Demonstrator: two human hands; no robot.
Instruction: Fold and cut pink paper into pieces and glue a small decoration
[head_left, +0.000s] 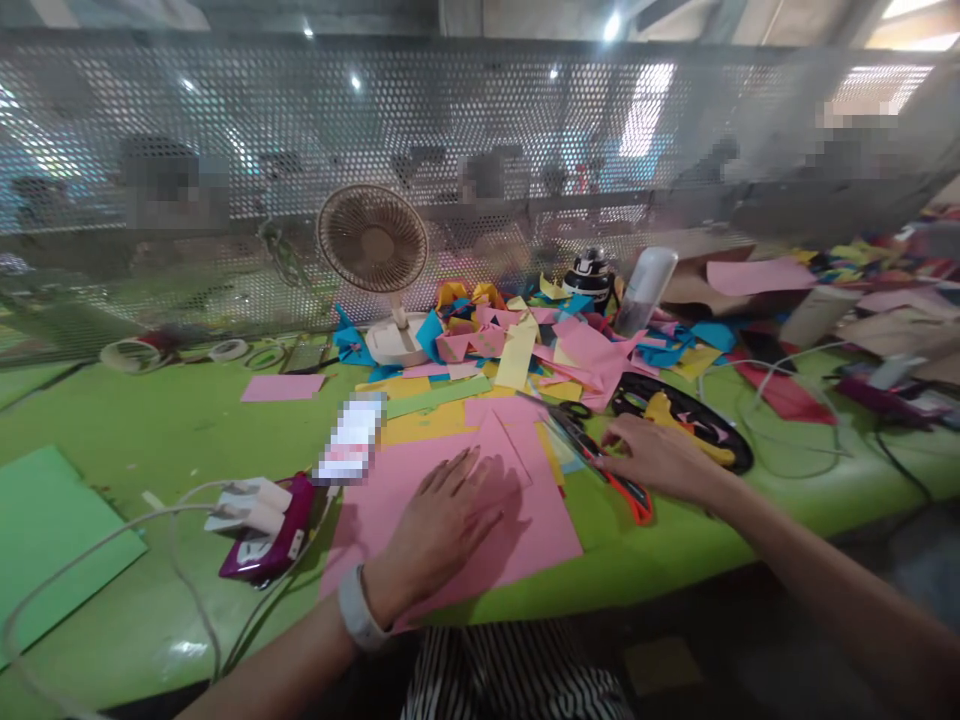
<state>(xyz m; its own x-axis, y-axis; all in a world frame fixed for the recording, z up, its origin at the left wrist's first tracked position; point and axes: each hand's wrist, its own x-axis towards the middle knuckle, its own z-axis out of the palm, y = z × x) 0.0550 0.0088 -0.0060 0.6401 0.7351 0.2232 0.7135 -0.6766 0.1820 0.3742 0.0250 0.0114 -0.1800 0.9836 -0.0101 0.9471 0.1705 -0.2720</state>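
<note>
While the left hand lies flat on a pink sheet, its fingers spread and gripping nothing, the right hand bends its fingers down onto an orange-handled tool; whether they hold it firmly or only touch it, I cannot tell. The sheet sits directly under the left fingers on the green bench, and a smaller pink piece lies on it, just beyond those fingertips. Dark scissors rest just past the right fingers, and a black tray with a yellow thing in it is just to their right.

The paper work looks partway along, in my judgement: a heap of coloured scraps beyond both hands suggests much has been cut, while the sheet under the left fingers still seems largely whole. How much remains cannot be judged.

No writing can be read. The phone beyond the left fingers has its screen blurred out, the markings on the purple power strip to their left are too small, and the pale lettering on a black container past the right fingers is illegible.
</note>
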